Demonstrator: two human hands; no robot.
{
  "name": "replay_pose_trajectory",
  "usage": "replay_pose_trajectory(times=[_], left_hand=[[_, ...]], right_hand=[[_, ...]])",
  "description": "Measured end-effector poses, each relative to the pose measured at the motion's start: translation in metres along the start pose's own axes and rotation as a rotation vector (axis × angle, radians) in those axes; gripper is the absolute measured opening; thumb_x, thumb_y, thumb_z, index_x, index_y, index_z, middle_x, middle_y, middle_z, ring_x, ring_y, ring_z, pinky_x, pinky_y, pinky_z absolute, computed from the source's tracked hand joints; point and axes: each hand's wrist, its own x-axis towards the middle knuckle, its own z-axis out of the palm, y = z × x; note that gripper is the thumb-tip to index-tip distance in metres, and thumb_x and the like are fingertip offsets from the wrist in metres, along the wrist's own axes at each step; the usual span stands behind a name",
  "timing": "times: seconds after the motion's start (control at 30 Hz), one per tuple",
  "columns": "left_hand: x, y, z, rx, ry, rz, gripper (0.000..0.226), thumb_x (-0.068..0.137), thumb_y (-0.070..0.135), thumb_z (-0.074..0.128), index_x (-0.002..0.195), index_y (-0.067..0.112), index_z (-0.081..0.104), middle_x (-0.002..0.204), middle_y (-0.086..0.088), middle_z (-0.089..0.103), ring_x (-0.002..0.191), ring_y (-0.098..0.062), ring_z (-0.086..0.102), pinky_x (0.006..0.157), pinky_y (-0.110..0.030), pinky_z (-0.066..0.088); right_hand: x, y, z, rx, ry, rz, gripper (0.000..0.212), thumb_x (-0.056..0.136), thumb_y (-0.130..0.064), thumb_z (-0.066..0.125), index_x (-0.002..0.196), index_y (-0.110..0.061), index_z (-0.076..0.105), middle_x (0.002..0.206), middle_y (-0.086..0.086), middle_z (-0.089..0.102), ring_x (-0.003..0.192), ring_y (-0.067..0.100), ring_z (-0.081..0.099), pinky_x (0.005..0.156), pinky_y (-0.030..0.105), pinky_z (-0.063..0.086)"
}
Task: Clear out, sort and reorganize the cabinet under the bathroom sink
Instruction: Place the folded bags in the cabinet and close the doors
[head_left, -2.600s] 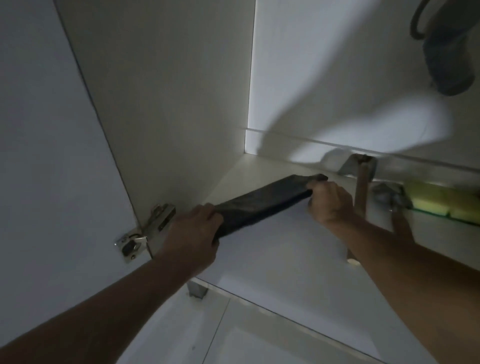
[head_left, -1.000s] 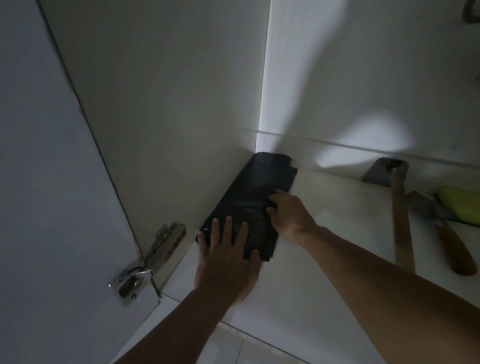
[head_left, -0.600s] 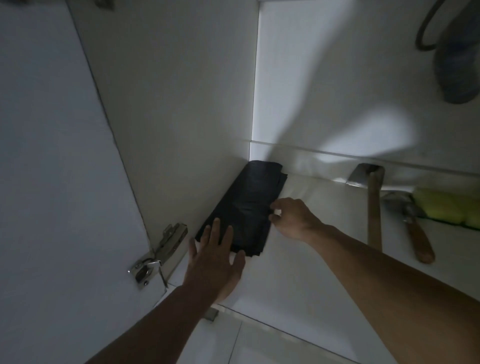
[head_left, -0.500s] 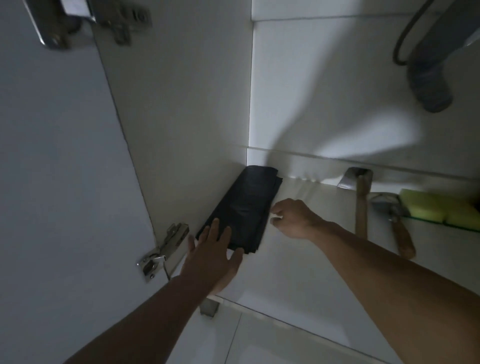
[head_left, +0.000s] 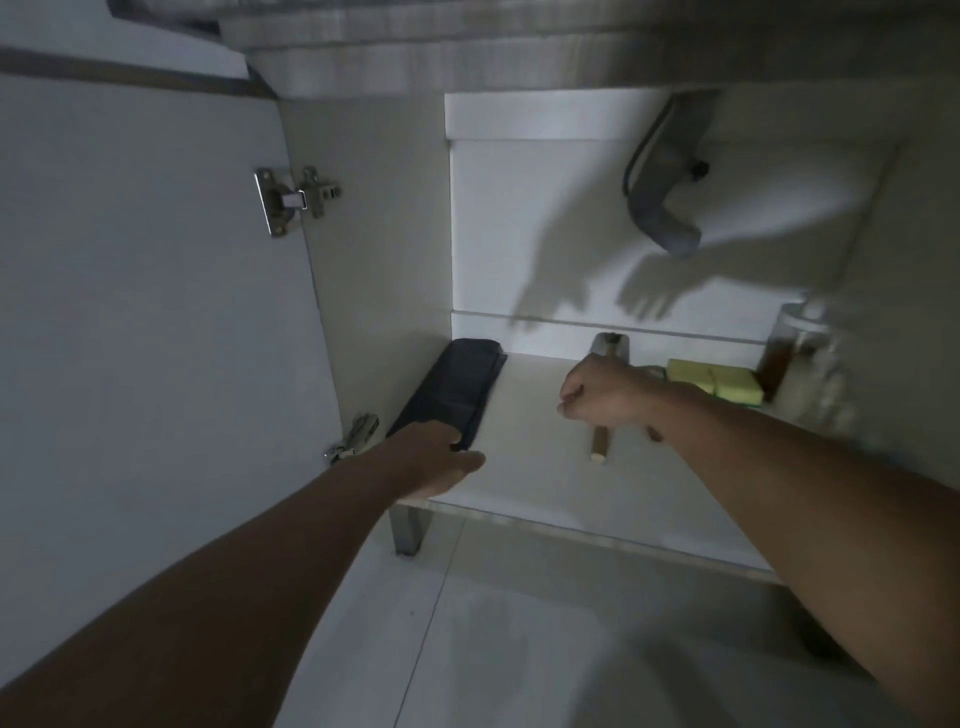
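Two hands reach into the cabinet, and neither one holds anything. Nearest, the left hand (head_left: 439, 460) lies low at the front edge of the cabinet floor (head_left: 524, 467), fingers roughly straight; its far side sits at the near end of the folded black bag (head_left: 452, 392), though the dim light leaves it unclear whether they touch. The right hand (head_left: 602, 395) hangs above the floor with fingers loosely curled, well apart from the bag and in front of a wooden-handled tool (head_left: 600, 447) whose handle end shows beneath it. Farther back, the bag runs along the left wall toward the rear corner. Behind the right hand lie a yellow sponge (head_left: 714, 382) and a blurred bottle (head_left: 792, 353), with the drain pipe (head_left: 665, 208) overhead. The step in hand looks like restocking: the bag seems placed. The next move probably calls for fetching another item to put away.
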Motion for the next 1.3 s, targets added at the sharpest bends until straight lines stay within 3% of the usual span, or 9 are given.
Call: replay_pose_trajectory(times=[0.07, 0.17, 0.23, 0.37, 0.43, 0.57, 0.73, 1.13, 1.3], left_hand=[[-0.022, 0.015, -0.004, 0.039, -0.013, 0.04, 0.07, 0.096, 0.054, 0.045, 0.149, 0.012, 0.032, 0.156, -0.006, 0.032, 0.141, -0.023, 0.033, 0.11, -0.033, 0.029], [-0.054, 0.038, -0.007, 0.076, -0.032, 0.114, 0.067, 0.096, 0.051, 0.049, 0.148, 0.011, 0.035, 0.154, -0.007, 0.036, 0.139, -0.024, 0.036, 0.109, -0.034, 0.032], [-0.073, 0.056, -0.008, 0.071, -0.056, 0.156, 0.066, 0.094, 0.046, 0.054, 0.148, 0.011, 0.036, 0.152, -0.006, 0.038, 0.137, -0.023, 0.039, 0.11, -0.034, 0.034], [-0.109, 0.103, -0.012, 0.085, -0.07, 0.281, 0.065, 0.092, 0.043, 0.059, 0.146, 0.012, 0.039, 0.15, -0.007, 0.041, 0.134, -0.024, 0.043, 0.111, -0.036, 0.036], [-0.122, 0.129, -0.012, 0.104, -0.071, 0.352, 0.064, 0.092, 0.043, 0.06, 0.145, 0.012, 0.04, 0.149, -0.007, 0.042, 0.133, -0.024, 0.043, 0.11, -0.035, 0.037], [-0.132, 0.179, -0.003, 0.12, -0.065, 0.467, 0.068, 0.09, 0.047, 0.06, 0.147, 0.018, 0.037, 0.152, -0.002, 0.037, 0.138, -0.021, 0.036, 0.109, -0.032, 0.032], [-0.132, 0.237, 0.025, 0.078, -0.075, 0.587, 0.067, 0.088, 0.049, 0.062, 0.146, 0.025, 0.038, 0.149, 0.002, 0.04, 0.135, -0.019, 0.039, 0.111, -0.034, 0.035], [-0.19, 0.377, 0.066, -0.043, -0.166, 0.901, 0.068, 0.088, 0.04, 0.066, 0.147, 0.021, 0.036, 0.148, -0.003, 0.042, 0.12, -0.019, 0.055, 0.1, -0.032, 0.046], [-0.224, 0.417, 0.07, -0.055, -0.112, 1.039, 0.075, 0.09, 0.042, 0.063, 0.152, 0.022, 0.026, 0.157, -0.001, 0.027, 0.14, -0.02, 0.034, 0.115, -0.036, 0.029]], right_hand=[[-0.033, -0.001, -0.015, -0.001, 0.008, 0.027, 0.031, 0.086, -0.028, 0.062, 0.1, -0.002, 0.072, 0.103, 0.013, 0.071, 0.096, 0.027, 0.066, 0.087, 0.037, 0.053], [-0.087, -0.002, -0.038, -0.005, 0.029, 0.052, 0.027, 0.086, -0.023, 0.059, 0.097, -0.001, 0.071, 0.096, 0.015, 0.069, 0.079, 0.022, 0.063, 0.068, 0.027, 0.047], [-0.125, 0.0, -0.054, -0.023, 0.042, 0.092, 0.023, 0.084, -0.02, 0.058, 0.092, -0.002, 0.071, 0.086, 0.016, 0.068, 0.071, 0.022, 0.06, 0.062, 0.031, 0.053], [-0.2, 0.015, -0.086, -0.065, 0.087, 0.144, 0.018, 0.078, -0.025, 0.062, 0.081, -0.011, 0.074, 0.081, 0.015, 0.072, 0.068, 0.023, 0.067, 0.068, 0.041, 0.061], [-0.231, 0.029, -0.101, -0.117, 0.094, 0.153, 0.021, 0.077, -0.032, 0.064, 0.078, -0.013, 0.075, 0.081, 0.01, 0.073, 0.078, 0.024, 0.069, 0.078, 0.041, 0.058], [-0.28, 0.053, -0.131, -0.213, 0.158, 0.225, 0.023, 0.089, -0.029, 0.064, 0.095, -0.01, 0.075, 0.098, 0.004, 0.07, 0.09, 0.018, 0.063, 0.075, 0.025, 0.047], [-0.335, 0.083, -0.184, -0.339, 0.293, 0.311, 0.037, 0.091, -0.034, 0.065, 0.123, -0.013, 0.065, 0.117, 0.003, 0.065, 0.094, 0.013, 0.056, 0.081, 0.023, 0.042], [-0.443, 0.125, -0.267, -0.552, 0.515, 0.442, 0.038, 0.088, -0.033, 0.068, 0.121, -0.014, 0.066, 0.122, 0.007, 0.065, 0.11, 0.024, 0.06, 0.096, 0.03, 0.045], [-0.476, 0.136, -0.284, -0.624, 0.606, 0.494, 0.035, 0.089, -0.03, 0.066, 0.121, -0.015, 0.066, 0.126, 0.008, 0.062, 0.113, 0.027, 0.056, 0.096, 0.034, 0.045]])
